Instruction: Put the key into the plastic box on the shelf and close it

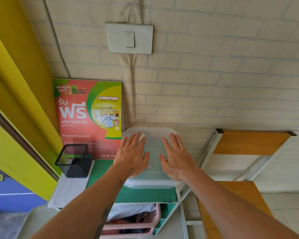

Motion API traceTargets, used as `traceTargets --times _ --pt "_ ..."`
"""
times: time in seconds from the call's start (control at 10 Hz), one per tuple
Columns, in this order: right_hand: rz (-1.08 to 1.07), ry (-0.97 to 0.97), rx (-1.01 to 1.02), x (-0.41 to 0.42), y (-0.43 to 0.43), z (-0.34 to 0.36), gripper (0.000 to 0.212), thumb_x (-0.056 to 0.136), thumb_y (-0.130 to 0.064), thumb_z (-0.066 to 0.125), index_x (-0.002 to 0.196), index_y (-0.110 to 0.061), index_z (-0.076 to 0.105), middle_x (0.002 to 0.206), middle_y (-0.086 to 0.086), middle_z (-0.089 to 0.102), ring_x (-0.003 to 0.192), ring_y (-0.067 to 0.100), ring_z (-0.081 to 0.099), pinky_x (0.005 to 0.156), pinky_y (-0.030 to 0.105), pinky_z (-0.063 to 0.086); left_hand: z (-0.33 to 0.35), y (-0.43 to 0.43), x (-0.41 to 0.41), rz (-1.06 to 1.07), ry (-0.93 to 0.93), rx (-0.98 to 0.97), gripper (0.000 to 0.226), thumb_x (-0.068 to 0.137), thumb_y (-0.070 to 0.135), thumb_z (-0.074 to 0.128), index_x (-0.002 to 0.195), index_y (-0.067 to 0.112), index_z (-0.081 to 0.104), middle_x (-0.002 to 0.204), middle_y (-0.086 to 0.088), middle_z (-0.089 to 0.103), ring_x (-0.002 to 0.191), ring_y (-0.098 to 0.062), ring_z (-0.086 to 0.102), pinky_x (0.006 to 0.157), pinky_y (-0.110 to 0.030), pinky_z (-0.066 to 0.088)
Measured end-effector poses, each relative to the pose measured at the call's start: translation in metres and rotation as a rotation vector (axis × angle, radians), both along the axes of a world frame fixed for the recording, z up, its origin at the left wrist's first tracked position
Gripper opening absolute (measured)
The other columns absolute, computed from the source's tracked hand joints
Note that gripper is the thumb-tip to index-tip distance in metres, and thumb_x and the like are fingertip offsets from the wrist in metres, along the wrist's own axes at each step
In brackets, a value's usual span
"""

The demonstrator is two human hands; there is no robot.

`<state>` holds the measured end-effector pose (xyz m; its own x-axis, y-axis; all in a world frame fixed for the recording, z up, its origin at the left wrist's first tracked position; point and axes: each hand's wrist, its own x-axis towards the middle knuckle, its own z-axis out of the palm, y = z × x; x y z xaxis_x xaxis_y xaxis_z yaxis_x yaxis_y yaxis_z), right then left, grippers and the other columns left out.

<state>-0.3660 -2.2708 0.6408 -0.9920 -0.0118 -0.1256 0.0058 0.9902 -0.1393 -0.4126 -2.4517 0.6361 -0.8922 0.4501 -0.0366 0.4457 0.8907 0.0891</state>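
Pressing flat: both hands [154, 156] atop plastic box [153, 178].

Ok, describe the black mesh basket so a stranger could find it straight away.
Start at the green-topped shelf standing against the pale brick wall. On its left side, in front of the red laundry poster, sits the black mesh basket. It is the only dark, see-through wire thing there, unlike the frosted plastic box to its right.
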Motion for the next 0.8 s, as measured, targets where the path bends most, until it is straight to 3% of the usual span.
traceTargets --times 0.3,0.5,0.8 --pt "-0.010 0.011 -0.007 0.002 0.000 -0.005 0.070 0.098 -0.053 0.018 0.155 -0.023 -0.009 0.162 0.006 -0.023 0.147 0.021 -0.024 0.122 0.044 0.000 -0.001 -0.002 0.005 0.000 0.025 0.059 0.066 0.097 0.048 0.022 0.155 0.017 0.012 0.166 -0.006 0.007 0.152 -0.023 0.002 0.124 -0.046 0.001" --pt "-0.017 0.023 -0.041 0.002 0.000 -0.004 0.071 0.098 -0.052 0.023 0.156 -0.023 -0.004 0.163 0.004 -0.019 0.148 0.019 -0.022 0.122 0.043 0.001 0.002 -0.004 0.007 0.039 0.044 0.214 0.063 0.094 0.045 0.038 0.151 0.019 0.030 0.163 -0.003 0.022 0.151 -0.020 0.013 0.125 -0.043 0.005" --pt "-0.068 0.008 -0.125 0.008 0.005 0.035 0.072 0.097 -0.044 0.043 0.156 -0.018 0.009 0.165 0.006 -0.006 0.151 0.023 -0.007 0.121 0.041 0.006 0.024 0.001 0.013 0.024 0.012 0.146 0.062 0.095 0.038 0.041 0.151 0.015 0.028 0.163 -0.007 0.022 0.151 -0.025 0.014 0.124 -0.044 0.010"
